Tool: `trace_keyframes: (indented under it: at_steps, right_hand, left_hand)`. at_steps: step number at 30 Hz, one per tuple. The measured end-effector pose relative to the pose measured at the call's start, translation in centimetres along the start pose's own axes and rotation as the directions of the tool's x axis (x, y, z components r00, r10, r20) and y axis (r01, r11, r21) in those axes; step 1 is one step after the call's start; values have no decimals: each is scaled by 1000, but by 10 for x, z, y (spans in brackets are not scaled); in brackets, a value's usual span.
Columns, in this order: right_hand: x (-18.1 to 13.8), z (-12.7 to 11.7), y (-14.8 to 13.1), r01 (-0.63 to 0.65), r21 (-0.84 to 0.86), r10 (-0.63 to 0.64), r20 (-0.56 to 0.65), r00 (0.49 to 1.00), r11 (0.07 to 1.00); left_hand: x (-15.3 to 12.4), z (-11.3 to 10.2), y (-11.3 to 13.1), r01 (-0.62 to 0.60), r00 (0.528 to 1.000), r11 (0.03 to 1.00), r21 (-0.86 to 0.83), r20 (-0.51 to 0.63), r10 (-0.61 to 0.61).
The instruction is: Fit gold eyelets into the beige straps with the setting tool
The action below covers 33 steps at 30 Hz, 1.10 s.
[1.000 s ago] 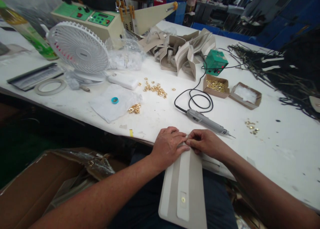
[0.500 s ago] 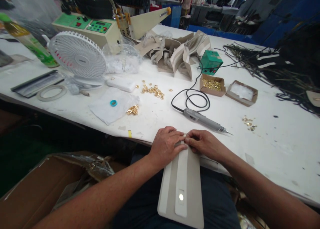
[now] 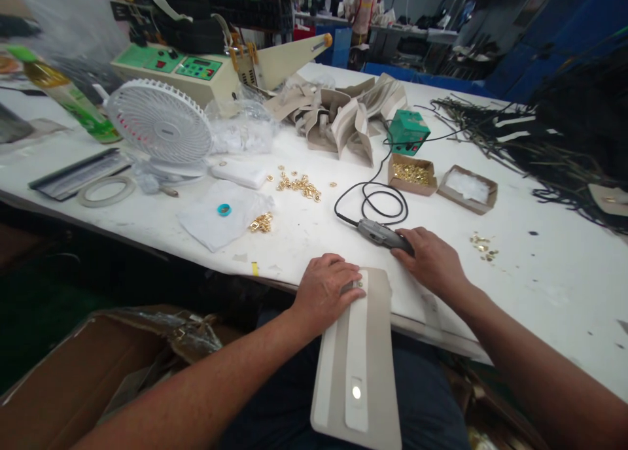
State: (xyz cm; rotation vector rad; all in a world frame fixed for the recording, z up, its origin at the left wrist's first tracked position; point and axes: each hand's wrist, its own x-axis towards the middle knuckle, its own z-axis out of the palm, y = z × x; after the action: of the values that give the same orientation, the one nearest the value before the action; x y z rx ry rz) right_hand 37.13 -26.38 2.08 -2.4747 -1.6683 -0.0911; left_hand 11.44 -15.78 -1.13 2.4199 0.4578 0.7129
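A beige flat leather piece (image 3: 366,352) with a lighter strap down its middle lies over the table's front edge and my lap. My left hand (image 3: 326,292) presses on its top left end, fingers curled flat beside a small gold fitting. My right hand (image 3: 430,261) has closed over the grey electric screwdriver (image 3: 375,232) lying on the white table (image 3: 540,286), just right of the piece. The screwdriver's black cord loops back to a green power box (image 3: 409,131).
Loose gold fittings (image 3: 297,184) lie mid-table, more in a cardboard box (image 3: 412,174), with a second box (image 3: 468,188) beside it. A white fan (image 3: 159,121), tape roll (image 3: 105,190), beige pieces (image 3: 343,113), black straps (image 3: 549,142). An open carton (image 3: 88,371) sits at my left.
My right hand left the top end of the beige piece, moved right and up, and took hold of the screwdriver. My left hand stayed on the piece.
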Motion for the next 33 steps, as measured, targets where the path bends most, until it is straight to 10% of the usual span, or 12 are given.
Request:
trace_keyframes:
  at_steps: [4,9,11,21,33]
  right_hand:
    - [-2,-14,-5,-132,456,98,98,990,880]
    - [-19,-41,-51,-184,975,182,205,962,-126]
    - [-22,-45,-77,-62,946,233,141,962,-319]
    - [-21,-22,-123,172,983,360,-182,915,59]
    - [-20,-17,-127,187,979,322,-202,925,76]
  left_hand:
    - [0,0,1,-9,1000,1000,6,2,9]
    - [2,-2,1,-8,1000,1000,15,27,8]
    - [3,-3,1,-12,999,1000,22,37,11]
    - [2,-3,-1,-10,998,1000,25,59,9]
    - [3,-4,0,-10,998,1000,15,62,9]
